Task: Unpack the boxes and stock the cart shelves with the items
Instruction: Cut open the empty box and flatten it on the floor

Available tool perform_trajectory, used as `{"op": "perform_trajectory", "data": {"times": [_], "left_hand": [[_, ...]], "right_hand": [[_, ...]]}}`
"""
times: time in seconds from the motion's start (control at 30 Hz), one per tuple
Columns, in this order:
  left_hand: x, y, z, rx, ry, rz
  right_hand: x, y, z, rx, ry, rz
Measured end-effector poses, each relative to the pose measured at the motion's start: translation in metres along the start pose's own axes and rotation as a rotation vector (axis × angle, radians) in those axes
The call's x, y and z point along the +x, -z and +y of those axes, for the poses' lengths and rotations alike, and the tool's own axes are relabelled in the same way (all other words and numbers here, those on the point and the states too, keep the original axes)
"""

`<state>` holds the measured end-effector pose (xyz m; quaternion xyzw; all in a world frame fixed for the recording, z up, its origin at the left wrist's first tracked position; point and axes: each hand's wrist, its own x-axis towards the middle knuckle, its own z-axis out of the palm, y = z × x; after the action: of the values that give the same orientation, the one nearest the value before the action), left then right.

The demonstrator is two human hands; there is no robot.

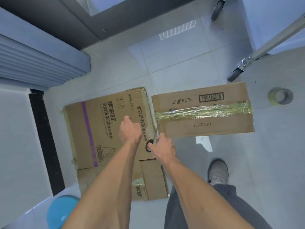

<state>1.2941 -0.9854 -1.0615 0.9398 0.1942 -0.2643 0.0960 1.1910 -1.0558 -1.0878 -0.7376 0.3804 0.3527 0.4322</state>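
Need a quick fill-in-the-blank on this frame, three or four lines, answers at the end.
1. The right hand holds a pair of ____.
2. The box on the right is sealed with ____ along its middle.
3. The stripe on the left box is ____.
4. The left hand holds ____.

Answers: scissors; tape; purple; nothing
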Motion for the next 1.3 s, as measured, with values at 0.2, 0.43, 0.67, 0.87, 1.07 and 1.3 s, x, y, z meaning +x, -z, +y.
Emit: {"op": "perform_trajectory", "data": {"times": [0.2,0.43,0.67,0.87,1.07,1.3], "left_hand": [[-0.002,-0.022,-0.012,-0.123,0.039,-0.017],[0.006,-0.032,-0.044,-0.169,-0.034,-0.012],[0.026,-0.046,-0.065,-0.204,-0.038,-0.010],[0.036,-0.049,-0.058,-0.211,-0.067,-0.024],[0.044,-0.056,-0.058,-0.208,-0.058,-0.021],[0.039,-0.062,-0.066,-0.258,-0.020,-0.003]], "right_hand": [[0.012,-0.027,0.007,0.110,-0.033,0.074],[0.023,-0.051,-0.007,0.323,-0.002,0.196],[0.042,-0.056,-0.017,0.233,0.007,0.405],[0.041,-0.070,-0.021,0.368,-0.055,0.434],[0.051,-0.051,-0.037,0.002,-0.063,0.556],[0.036,-0.071,-0.037,-0.101,-0.042,0.575]]}}
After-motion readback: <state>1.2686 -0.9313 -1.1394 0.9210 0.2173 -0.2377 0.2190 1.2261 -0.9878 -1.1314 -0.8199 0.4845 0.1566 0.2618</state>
